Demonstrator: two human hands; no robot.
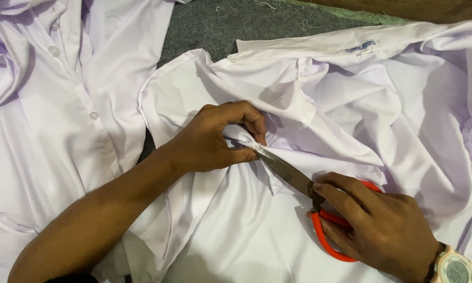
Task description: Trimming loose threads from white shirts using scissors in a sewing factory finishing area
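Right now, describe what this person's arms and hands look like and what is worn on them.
Both forearms are bare, with no sleeves in view. The left hand wears nothing: no ring, glove or band shows. The right hand is also ungloved; at its wrist sits a watch with a pale, cream-coloured round case and a greyish digital face.

1. White shirt (278,105): smooth, thin woven cloth with a faint sheen, creased.
2. Scissors (299,183): dull grey metal blades, glossy orange plastic handles.
3. Second shirt (47,131): same white cloth, glossy plastic buttons.
4. Grey surface (220,23): rough, fuzzy felt, matt.
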